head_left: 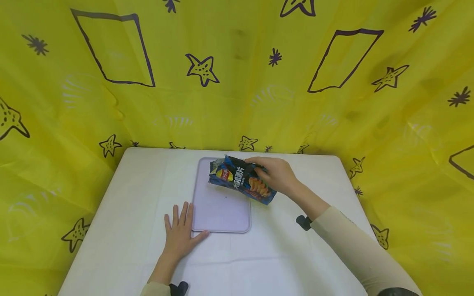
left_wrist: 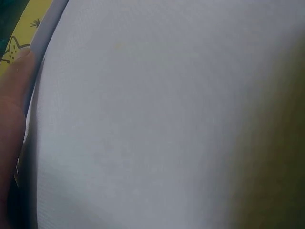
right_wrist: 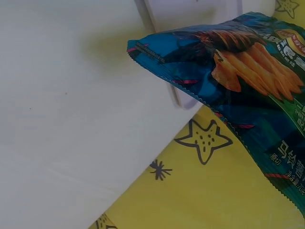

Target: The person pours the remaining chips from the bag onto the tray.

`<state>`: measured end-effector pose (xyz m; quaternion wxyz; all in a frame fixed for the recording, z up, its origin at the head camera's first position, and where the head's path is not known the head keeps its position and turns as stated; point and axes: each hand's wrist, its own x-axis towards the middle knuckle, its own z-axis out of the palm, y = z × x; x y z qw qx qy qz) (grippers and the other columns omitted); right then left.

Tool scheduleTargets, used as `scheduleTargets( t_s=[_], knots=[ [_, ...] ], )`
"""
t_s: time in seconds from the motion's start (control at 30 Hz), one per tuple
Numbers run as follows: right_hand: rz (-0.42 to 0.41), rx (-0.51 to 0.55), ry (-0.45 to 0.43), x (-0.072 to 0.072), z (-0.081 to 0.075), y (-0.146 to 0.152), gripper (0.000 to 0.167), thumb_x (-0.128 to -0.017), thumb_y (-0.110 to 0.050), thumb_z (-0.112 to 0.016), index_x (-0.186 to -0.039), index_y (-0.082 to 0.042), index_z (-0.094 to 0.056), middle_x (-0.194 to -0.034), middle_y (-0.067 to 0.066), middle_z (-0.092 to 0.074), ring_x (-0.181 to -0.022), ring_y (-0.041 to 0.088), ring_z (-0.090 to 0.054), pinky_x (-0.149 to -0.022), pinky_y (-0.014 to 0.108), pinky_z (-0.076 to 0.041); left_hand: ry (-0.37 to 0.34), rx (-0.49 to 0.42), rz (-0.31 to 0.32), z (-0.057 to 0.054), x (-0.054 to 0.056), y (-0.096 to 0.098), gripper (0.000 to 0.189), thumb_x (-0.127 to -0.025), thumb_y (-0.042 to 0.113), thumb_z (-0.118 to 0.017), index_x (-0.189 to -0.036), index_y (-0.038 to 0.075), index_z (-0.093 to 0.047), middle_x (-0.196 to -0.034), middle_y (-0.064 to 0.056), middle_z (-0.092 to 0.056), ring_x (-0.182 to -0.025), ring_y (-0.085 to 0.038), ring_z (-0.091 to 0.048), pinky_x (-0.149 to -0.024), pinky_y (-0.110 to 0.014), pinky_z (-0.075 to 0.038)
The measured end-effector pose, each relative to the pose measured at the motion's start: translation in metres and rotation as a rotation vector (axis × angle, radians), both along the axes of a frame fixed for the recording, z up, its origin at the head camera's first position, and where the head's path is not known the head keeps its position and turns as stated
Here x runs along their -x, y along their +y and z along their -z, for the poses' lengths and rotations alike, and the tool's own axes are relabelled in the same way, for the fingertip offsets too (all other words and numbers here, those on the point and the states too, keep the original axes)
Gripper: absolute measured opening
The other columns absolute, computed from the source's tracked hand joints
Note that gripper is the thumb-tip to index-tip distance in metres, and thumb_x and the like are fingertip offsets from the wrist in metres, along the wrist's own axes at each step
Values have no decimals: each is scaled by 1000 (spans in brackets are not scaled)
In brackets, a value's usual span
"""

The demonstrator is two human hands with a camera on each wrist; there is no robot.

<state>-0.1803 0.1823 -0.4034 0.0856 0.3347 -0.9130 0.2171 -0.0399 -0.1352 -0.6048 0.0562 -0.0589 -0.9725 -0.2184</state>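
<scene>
A dark blue bag of potato chips point(head_left: 237, 177) hangs tilted over the upper right part of a pale purple tray point(head_left: 222, 216). My right hand point(head_left: 275, 173) grips the bag by its upper edge, thumb in front. In the right wrist view the bag point(right_wrist: 228, 71) fills the upper right, its printed chips facing the camera; the hand itself is outside that view. My left hand point(head_left: 179, 235) lies with fingers spread at the tray's lower left corner, fingertips along the left rim and thumb by the bottom rim. The left wrist view catches part of that hand point(left_wrist: 12, 105) at its left edge.
Under the tray is a table with a white cover point(head_left: 148, 181). A yellow curtain point(head_left: 237, 107) printed with starfish and frames hangs behind the table and down both sides. Dark wrist-worn pieces show near both sleeves.
</scene>
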Motion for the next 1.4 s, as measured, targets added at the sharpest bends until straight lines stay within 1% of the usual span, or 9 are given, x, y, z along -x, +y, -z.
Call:
scheduleTargets(
  t_s=[0.23,0.43,0.7,0.83,0.93,1.1,1.17,1.27,1.4],
  knots=[
    [-31,-110,-12,3,-10,-11,38,-97,-12,-61,-131,-28,-66,-118,3,-73,-51,9,-37,-49,26,-29,-44,21,-7,-1,-1,0,111,-79,69,-67,-159,7,-22,-165,-19,-20,-151,-49,-5,-114,-71,2],
    [-58,-168,-20,5,-17,-18,39,-97,-10,-60,-131,-28,-66,-116,1,-74,-47,8,-30,-47,25,-24,-90,20,-3,-3,0,-1,111,-81,70,-64,-160,9,-16,-167,-16,-14,-152,-47,1,-115,-69,7],
    [-94,-256,-6,8,-24,-24,38,-95,-9,-60,-127,-28,-69,-100,-2,-76,-49,8,-31,-47,24,-21,-94,27,-3,-2,0,-1,111,-81,71,-64,-160,9,-16,-167,-16,-14,-152,-47,1,-115,-69,7],
    [-108,-267,-11,10,-29,-26,38,-96,-8,-58,-127,-28,-69,-105,0,-76,-47,9,-29,-46,24,-20,-80,22,-4,-1,0,-1,111,-81,71,-64,-160,9,-17,-166,-17,-15,-152,-47,0,-115,-70,7],
    [-111,-276,-26,11,-34,-28,38,-97,-9,-57,-128,-29,-68,-111,0,-75,-47,10,-33,-45,24,-22,-68,17,-3,-1,0,-2,111,-80,71,-65,-160,9,-18,-166,-17,-16,-151,-48,-1,-114,-70,6],
    [-111,-299,-39,13,-42,-32,38,-96,-10,-58,-127,-30,-69,-111,-1,-75,-55,11,-48,-45,23,-29,-47,17,2,-1,0,-1,111,-80,70,-65,-160,8,-18,-166,-18,-17,-151,-48,-3,-114,-71,4],
    [-116,-311,-41,13,-46,-34,38,-96,-10,-59,-127,-30,-69,-109,-1,-76,-57,11,-49,-45,23,-30,-31,17,2,-1,0,-1,110,-80,69,-66,-159,8,-20,-165,-19,-19,-151,-49,-4,-114,-71,3],
    [-131,-342,-11,14,-50,-37,39,-96,-9,-59,-126,-31,-70,-101,-2,-76,-54,11,-45,-45,23,-26,-16,16,2,-1,-1,-1,110,-79,68,-67,-159,7,-22,-164,-20,-21,-150,-50,-6,-113,-72,1],
    [-157,-395,53,16,-55,-42,39,-95,-9,-59,-124,-32,-72,-80,-5,-71,-50,11,-38,-43,23,-22,-40,21,1,-2,-1,-1,110,-81,69,-65,-159,6,-20,-165,-19,-19,-151,-49,-4,-114,-71,3]
  ],
)
